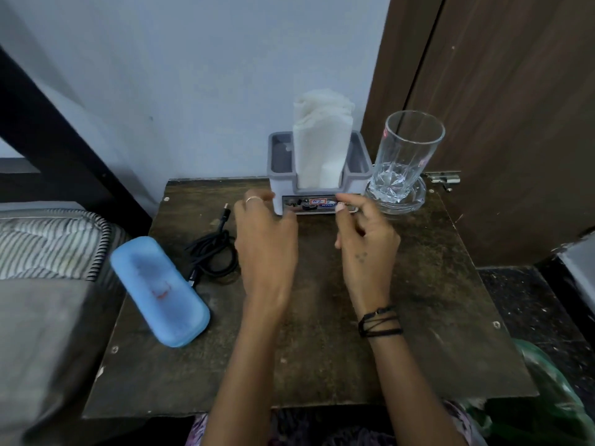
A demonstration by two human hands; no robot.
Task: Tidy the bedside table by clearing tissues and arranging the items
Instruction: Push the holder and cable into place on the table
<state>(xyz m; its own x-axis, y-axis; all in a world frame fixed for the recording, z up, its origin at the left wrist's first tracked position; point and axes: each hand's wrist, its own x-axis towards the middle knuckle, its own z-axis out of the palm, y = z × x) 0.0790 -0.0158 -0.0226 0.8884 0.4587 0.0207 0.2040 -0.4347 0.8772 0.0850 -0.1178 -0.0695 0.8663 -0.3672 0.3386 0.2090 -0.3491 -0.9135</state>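
Observation:
A grey plastic holder (355, 162) stands at the back of the dark wooden bedside table (418, 300), with a stack of white tissues (320, 140) upright in its middle slot. My left hand (264, 233) and my right hand (363, 233) hover just in front of the holder's base, fingers loosely curled, holding nothing. A clear drinking glass (407, 156) stands on a glass dish (415, 201) to the holder's right. A black coiled cable (211, 252) and a blue case (159, 291) lie on the table's left side.
A bed with a striped cover (51, 243) and a dark frame adjoins the table's left edge. A brown wooden door (515, 123) with a latch stands behind on the right. A green plastic bag (547, 397) sits by the table's front right corner.

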